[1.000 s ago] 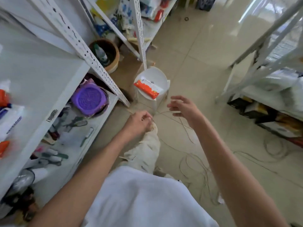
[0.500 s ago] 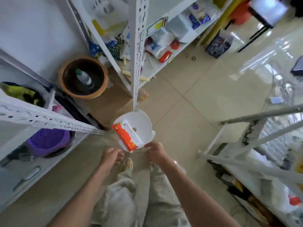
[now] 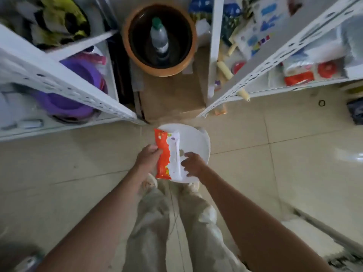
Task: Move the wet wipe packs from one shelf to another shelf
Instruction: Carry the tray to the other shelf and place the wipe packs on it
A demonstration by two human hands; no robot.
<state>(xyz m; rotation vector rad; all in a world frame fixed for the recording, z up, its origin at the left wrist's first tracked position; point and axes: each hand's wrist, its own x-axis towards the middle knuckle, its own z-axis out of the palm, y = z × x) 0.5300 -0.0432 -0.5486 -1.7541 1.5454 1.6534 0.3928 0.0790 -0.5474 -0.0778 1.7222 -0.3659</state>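
Observation:
An orange and white wet wipe pack [image 3: 167, 156] lies across a white round stool [image 3: 198, 142] on the floor in front of my feet. My left hand [image 3: 147, 157] grips the pack's orange left edge. My right hand [image 3: 191, 163] touches its white right side with curled fingers; I cannot tell how firmly it holds. More orange and white packs [image 3: 298, 74] sit on the low shelf of the right rack [image 3: 261, 65].
A white metal rack [image 3: 64, 85] stands at the left with a purple basin [image 3: 78, 91] on its low shelf. Between the racks sits a brown pot [image 3: 184, 61] holding a plastic bottle [image 3: 159, 39]. Tiled floor spreads around the stool.
I have stepped closer to the stool. Both hands have come down from its near rim onto the wet wipe pack, and the left one has taken hold of it.

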